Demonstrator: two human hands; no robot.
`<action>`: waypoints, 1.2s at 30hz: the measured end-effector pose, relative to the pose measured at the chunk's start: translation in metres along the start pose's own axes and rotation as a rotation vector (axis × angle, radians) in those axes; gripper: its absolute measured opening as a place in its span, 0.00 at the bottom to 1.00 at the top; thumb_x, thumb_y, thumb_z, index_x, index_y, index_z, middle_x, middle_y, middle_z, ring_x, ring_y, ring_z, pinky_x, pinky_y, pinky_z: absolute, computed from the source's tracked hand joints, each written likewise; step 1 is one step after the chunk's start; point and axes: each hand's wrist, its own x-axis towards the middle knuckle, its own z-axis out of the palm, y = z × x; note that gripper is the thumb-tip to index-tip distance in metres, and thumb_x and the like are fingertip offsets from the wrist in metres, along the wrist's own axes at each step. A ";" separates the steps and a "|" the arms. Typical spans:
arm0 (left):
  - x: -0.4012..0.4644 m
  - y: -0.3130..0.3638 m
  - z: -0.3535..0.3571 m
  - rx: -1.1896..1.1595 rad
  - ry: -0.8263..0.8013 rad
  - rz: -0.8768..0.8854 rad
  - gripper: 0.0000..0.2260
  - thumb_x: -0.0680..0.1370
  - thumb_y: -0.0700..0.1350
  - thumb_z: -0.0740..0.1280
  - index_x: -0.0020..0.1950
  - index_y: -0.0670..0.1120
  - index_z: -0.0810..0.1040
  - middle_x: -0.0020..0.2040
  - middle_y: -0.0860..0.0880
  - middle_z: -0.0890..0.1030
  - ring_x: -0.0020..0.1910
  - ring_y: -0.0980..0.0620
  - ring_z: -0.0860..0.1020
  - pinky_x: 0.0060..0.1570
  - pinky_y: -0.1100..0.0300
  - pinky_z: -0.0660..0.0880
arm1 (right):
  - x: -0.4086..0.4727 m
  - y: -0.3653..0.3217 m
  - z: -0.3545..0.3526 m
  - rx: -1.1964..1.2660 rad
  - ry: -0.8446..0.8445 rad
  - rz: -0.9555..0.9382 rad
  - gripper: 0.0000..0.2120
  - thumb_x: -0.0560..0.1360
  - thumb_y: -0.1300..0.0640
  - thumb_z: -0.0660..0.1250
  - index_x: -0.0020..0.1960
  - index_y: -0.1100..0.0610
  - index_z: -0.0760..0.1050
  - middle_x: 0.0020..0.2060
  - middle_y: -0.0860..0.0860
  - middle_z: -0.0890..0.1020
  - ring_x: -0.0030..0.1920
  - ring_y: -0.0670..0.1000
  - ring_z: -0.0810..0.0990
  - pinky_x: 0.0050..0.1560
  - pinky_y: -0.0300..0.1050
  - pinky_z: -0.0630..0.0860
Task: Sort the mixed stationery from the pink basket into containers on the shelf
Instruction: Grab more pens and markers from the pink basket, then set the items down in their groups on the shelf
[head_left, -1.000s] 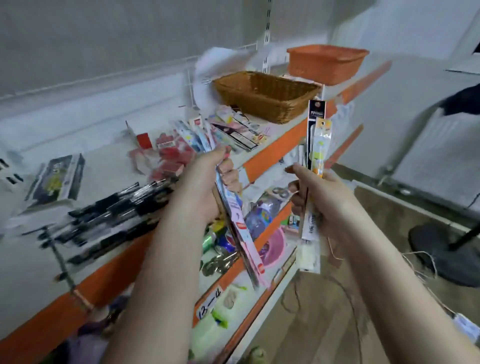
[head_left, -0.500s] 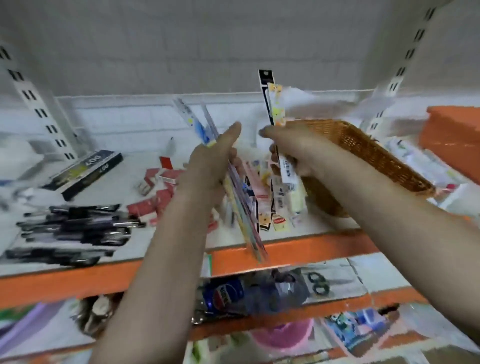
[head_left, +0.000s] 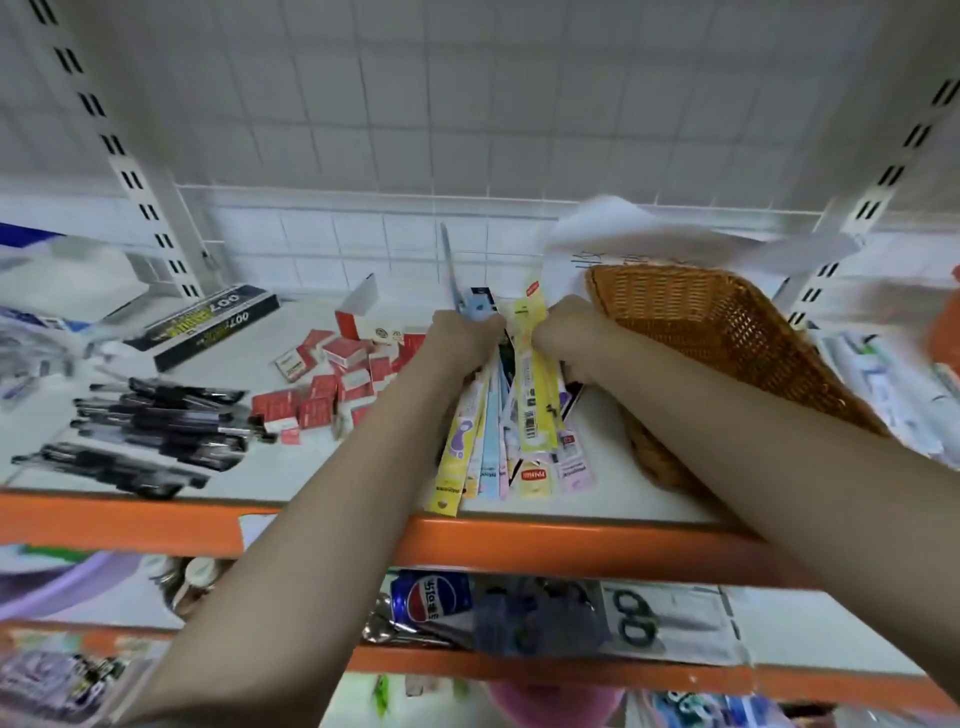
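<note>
Long flat packs (head_left: 519, 415) are fanned out on the shelf (head_left: 363, 535), their long axes running from the orange front lip back toward the wall, near ends at the edge and far ends up between the two hands. The left hand (head_left: 462, 338) is curled round a few packs, a blue one (head_left: 457, 291) poking upright above its knuckles. The right hand (head_left: 566, 332) is closed on a yellow pack (head_left: 532, 332) just beside it; the two hands nearly touch over the top of the fan. From here the fingers are turned away, so how many packs each holds can't be told.

Both hands sit at the far end of the heap, so what they hold goes down along that same front-to-back line, and neither arm looks nearer than the other. The judgement: this is the laying-down step, packs joining their own kind on the heap.

Right beside the heap, touching the right forearm's line, is the wicker basket (head_left: 727, 332), tipped up on edge. To the left lie red boxes (head_left: 337, 379), then black pens (head_left: 156, 421) in a loose pile, and a dark box (head_left: 208, 322) near the post. Lower down, a cola can (head_left: 431, 597) and scissors (head_left: 639, 618) sit on the next shelf, and a pink rim (head_left: 550, 701) shows at the bottom, probably the pink basket.
</note>
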 end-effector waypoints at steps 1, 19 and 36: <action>0.004 -0.003 0.006 0.010 -0.012 0.037 0.18 0.78 0.44 0.61 0.64 0.35 0.69 0.39 0.45 0.72 0.29 0.53 0.68 0.20 0.66 0.64 | 0.000 0.000 -0.002 -0.036 0.028 -0.019 0.04 0.73 0.70 0.60 0.43 0.63 0.71 0.36 0.59 0.74 0.39 0.55 0.76 0.39 0.44 0.74; -0.060 0.041 0.040 0.623 0.095 0.417 0.16 0.81 0.46 0.56 0.66 0.44 0.73 0.64 0.43 0.75 0.63 0.44 0.72 0.58 0.55 0.69 | -0.060 0.095 -0.152 -0.174 0.465 -0.065 0.22 0.79 0.46 0.59 0.65 0.62 0.68 0.52 0.60 0.76 0.48 0.59 0.75 0.41 0.44 0.67; -0.134 0.031 0.083 0.624 0.323 0.454 0.16 0.80 0.45 0.59 0.67 0.45 0.73 0.65 0.42 0.74 0.64 0.42 0.72 0.61 0.50 0.70 | -0.109 0.125 -0.152 -0.387 0.438 -0.419 0.15 0.80 0.55 0.59 0.63 0.60 0.74 0.59 0.57 0.78 0.59 0.56 0.75 0.57 0.46 0.70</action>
